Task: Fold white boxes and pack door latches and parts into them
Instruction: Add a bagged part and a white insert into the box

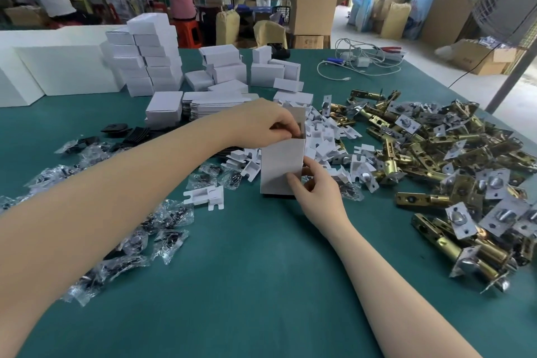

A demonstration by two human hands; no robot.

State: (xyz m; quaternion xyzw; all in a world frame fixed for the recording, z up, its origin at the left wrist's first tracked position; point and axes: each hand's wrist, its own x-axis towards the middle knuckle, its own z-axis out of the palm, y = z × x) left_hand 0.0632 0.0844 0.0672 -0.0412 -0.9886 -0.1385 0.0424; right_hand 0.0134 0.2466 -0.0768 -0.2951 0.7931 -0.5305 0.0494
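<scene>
A white box (280, 167) stands upright on the green table (261, 285), its top flap raised. My right hand (315, 193) grips its lower right corner, thumb on the front face. My left hand (268, 123) is at the open top, fingers curled and pinching something dark inside the opening; what it is I cannot tell. Brass door latches (453, 160) with white card pieces lie heaped to the right. Clear bags of dark small parts (162, 219) are scattered on the left. Small white card inserts (325, 136) lie behind the box.
Folded white boxes (151, 55) are stacked at the back left, flat box blanks (215, 103) beside them. Black plastic parts (128, 132) lie left of centre. White cables (363, 62) sit at the far right back. Two people work at a distant bench.
</scene>
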